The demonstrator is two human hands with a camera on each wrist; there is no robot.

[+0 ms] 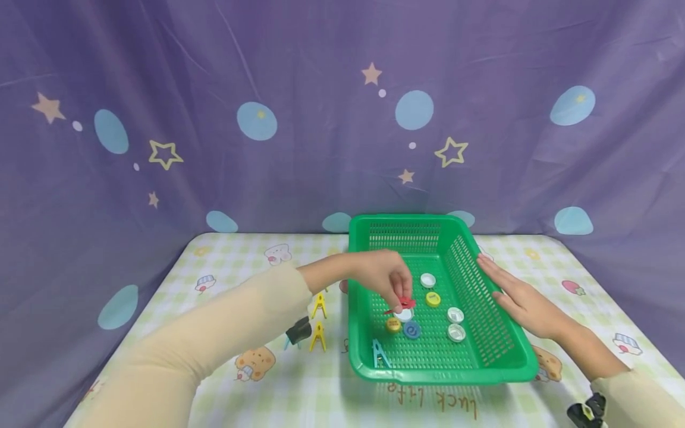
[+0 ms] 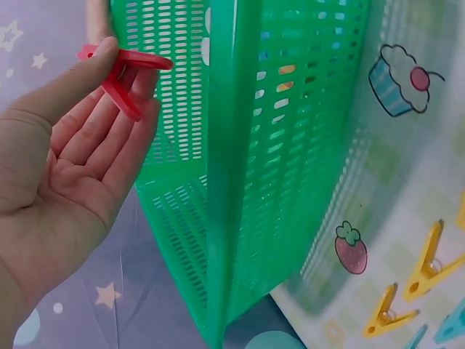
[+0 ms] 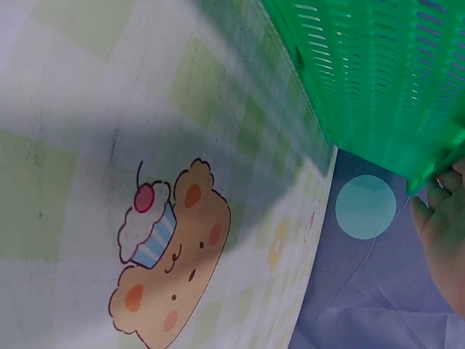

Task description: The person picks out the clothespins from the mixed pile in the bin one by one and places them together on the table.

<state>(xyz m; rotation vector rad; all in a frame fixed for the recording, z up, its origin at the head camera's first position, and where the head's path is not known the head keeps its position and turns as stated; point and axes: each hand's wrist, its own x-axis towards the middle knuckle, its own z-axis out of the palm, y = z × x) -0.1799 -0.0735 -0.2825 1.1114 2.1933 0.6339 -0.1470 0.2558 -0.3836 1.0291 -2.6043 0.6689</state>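
Left hand (image 1: 382,276) pinches a red plastic clothes peg (image 1: 402,304) over the half-filled green perforated plastic basket (image 1: 484,364), right hand (image 1: 521,297) flat against its rim, yellow pegs (image 1: 318,321) left on the desk (image 1: 214,380).

Bright even light, wrist views blurred

A staged tabletop set-up, this, more likely a home corner or a small recording booth than any workshop or kitchen. Purple cloth (image 1: 321,119) with stars and pale blue dots hangs across the whole back and wraps both sides, hiding the room behind it. The table (image 1: 535,386) wears a checked green-and-cream cover printed with bears, cupcakes and strawberries. On it sit household odds and ends: a green plastic basket (image 1: 497,351), bottle caps (image 1: 432,299), clothes pegs (image 1: 318,306). No walls or furniture show, so the building itself stays unclear.
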